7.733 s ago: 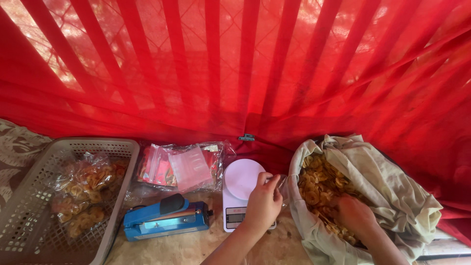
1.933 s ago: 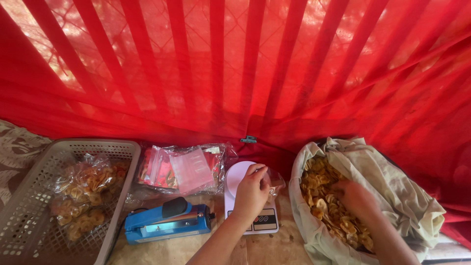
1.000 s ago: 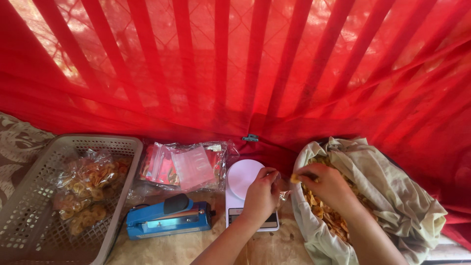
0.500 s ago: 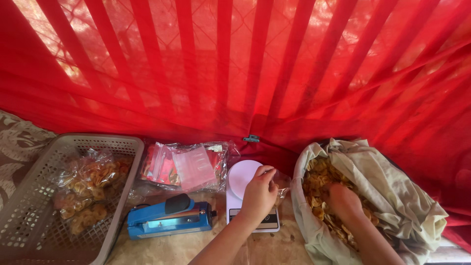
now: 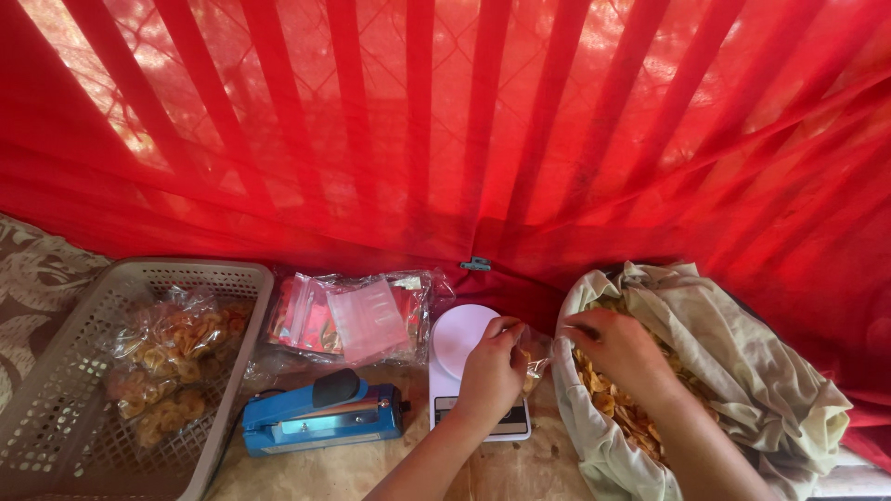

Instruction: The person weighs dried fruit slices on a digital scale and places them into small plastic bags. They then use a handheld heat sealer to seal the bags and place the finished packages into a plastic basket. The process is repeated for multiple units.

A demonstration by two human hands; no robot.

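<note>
My left hand pinches open a small clear plastic bag over the front edge of a white kitchen scale. Some golden chips show inside the bag. My right hand hovers just right of the bag, fingers closed on a few chips, at the rim of a large cloth-lined sack full of fried chips.
A blue heat sealer lies left of the scale. Behind it sits a pile of empty clear pouches. A grey plastic basket at the left holds several filled chip bags. A red curtain hangs behind everything.
My right hand has come up out of the chips in the sack and moved left to the bag's mouth. My left hand stays on the bag by the scale.
</note>
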